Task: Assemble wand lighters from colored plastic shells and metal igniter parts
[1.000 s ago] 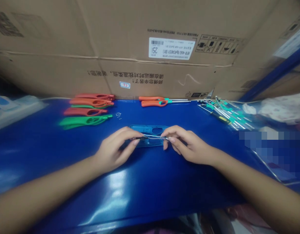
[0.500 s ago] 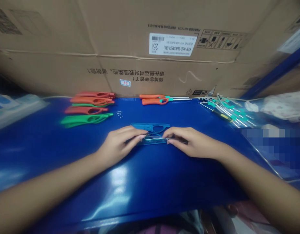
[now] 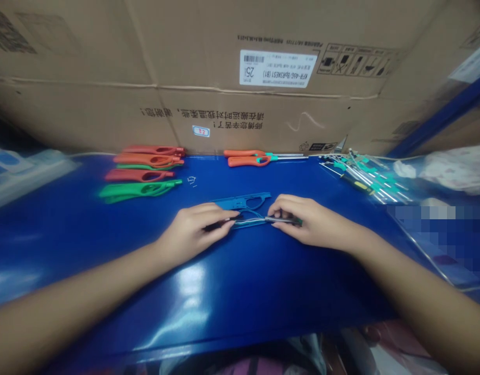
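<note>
My left hand (image 3: 195, 229) is closed in a pinch on a small dark igniter piece (image 3: 213, 225), mostly covered by the fingers. Thin wires (image 3: 248, 221) run from it towards the right. There my right hand (image 3: 318, 221) pinches a slim metal tube (image 3: 278, 220); its far end is hidden under the palm. Between the hands, a blue lighter shell half (image 3: 259, 213) lies under the wires, partly covered. Just behind it, a second blue shell half (image 3: 232, 202) with a trigger loop rests on the table, touched by neither hand's fingertips as far as I can see.
Red, orange and green lighter shells (image 3: 140, 190) lie back left beside several tiny screws (image 3: 191, 181). Two orange lighters (image 3: 245, 161) sit at the back. A pile of metal tubes (image 3: 375, 182) and a screwdriver (image 3: 357, 183) lie right. A cardboard box (image 3: 209, 62) stands behind the blue table (image 3: 240, 291).
My right hand has moved slightly up and right, and more of the metal tube shows. The rear blue shell half now sits at a slight tilt, apart from the front half.
</note>
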